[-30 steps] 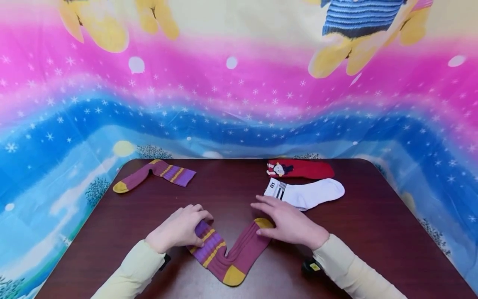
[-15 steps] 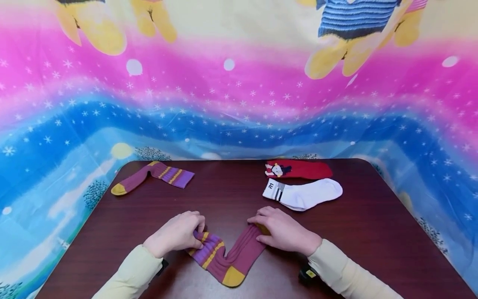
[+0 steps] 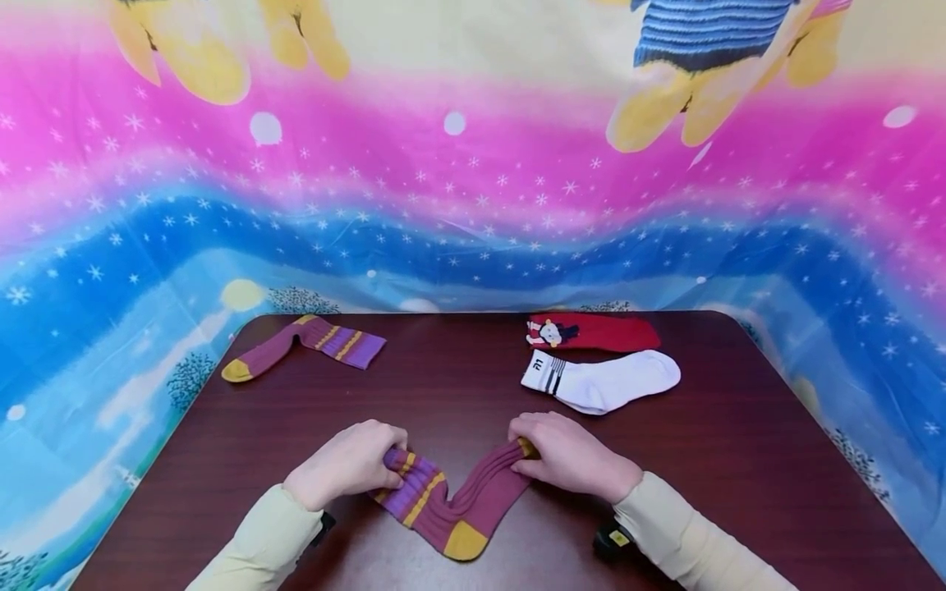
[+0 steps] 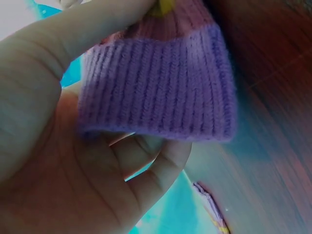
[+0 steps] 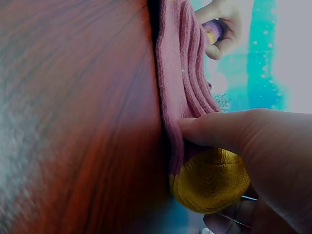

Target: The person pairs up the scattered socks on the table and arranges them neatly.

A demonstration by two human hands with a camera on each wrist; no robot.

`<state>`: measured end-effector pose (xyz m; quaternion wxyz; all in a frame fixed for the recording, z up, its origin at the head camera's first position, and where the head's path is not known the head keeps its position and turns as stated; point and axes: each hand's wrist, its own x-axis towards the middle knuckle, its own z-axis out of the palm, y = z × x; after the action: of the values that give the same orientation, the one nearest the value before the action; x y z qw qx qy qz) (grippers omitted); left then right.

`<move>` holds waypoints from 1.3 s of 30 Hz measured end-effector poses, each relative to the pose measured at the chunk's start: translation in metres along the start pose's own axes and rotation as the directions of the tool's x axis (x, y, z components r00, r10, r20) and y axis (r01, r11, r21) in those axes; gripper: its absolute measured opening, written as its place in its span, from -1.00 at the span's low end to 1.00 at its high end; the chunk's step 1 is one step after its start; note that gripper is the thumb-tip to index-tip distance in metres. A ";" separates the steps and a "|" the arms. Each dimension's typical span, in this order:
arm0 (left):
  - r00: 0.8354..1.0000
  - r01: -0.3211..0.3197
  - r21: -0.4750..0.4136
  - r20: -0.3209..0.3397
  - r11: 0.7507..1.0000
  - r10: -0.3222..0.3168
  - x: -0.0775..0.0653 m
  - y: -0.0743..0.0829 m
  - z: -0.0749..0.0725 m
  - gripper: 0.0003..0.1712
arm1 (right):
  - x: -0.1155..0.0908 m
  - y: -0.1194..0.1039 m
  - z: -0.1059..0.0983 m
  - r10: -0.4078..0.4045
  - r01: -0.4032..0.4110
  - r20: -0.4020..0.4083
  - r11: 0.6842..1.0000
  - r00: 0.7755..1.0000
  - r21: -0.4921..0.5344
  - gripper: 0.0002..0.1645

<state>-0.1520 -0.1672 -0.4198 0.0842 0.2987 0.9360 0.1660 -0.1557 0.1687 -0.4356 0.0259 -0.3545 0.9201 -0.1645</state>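
Note:
A mauve sock with a yellow heel and purple-and-yellow stripes lies bent in a V at the table's near middle. On its left, my left hand grips the striped cuff between thumb and fingers. The purple ribbed cuff fills much of the left wrist view, with fingers behind it. At the other end, my right hand pinches the sock near its yellow toe, thumb on top. That toe is mostly covered by the hand in the head view.
A matching striped sock lies at the table's back left. A white sock with dark stripes and a red sock with a cartoon figure lie at the back right. A printed cloth hangs behind the brown table.
My right hand has come down from over the toe and now pinches it, lifting that end slightly. My left hand has settled on the cuff. The other socks have not moved.

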 end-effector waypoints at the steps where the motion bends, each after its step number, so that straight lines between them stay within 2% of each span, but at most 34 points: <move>1: 1.000 -0.003 0.001 0.003 1.000 0.003 0.000 -0.001 0.000 -0.60 | 0.000 0.000 -0.001 0.006 -0.006 0.003 1.000 1.000 0.016 -0.70; 6: 1.000 -0.010 -0.002 0.030 1.000 0.010 -0.001 -0.003 -0.004 -0.69 | -0.002 0.003 -0.004 0.029 -0.030 0.005 0.998 1.000 0.053 -0.73; 11: 0.999 0.020 -0.036 0.050 0.999 -0.018 -0.001 -0.004 -0.008 -0.75 | -0.004 0.006 -0.008 0.069 -0.068 -0.008 0.996 0.998 0.064 -0.75; 19: 1.000 0.001 -0.036 -0.003 0.999 -0.001 0.003 -0.006 -0.010 -0.70 | -0.006 0.009 -0.018 0.128 -0.124 -0.023 0.982 0.991 0.142 -0.75; 27: 0.997 -0.016 -0.037 -0.075 0.999 0.013 0.009 -0.004 -0.013 -0.68 | -0.010 0.015 -0.028 0.115 -0.098 -0.101 0.982 0.988 0.164 -0.79; 39: 0.993 -0.057 -0.065 -0.103 0.996 0.050 0.012 0.001 -0.017 -0.70 | -0.016 0.024 -0.042 0.186 -0.159 -0.129 0.968 0.974 0.196 -0.74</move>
<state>-0.1654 -0.1637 -0.4044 0.0422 0.3120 0.9245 0.2147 -0.1658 0.2083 -0.4044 0.0053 -0.2557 0.9277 -0.2719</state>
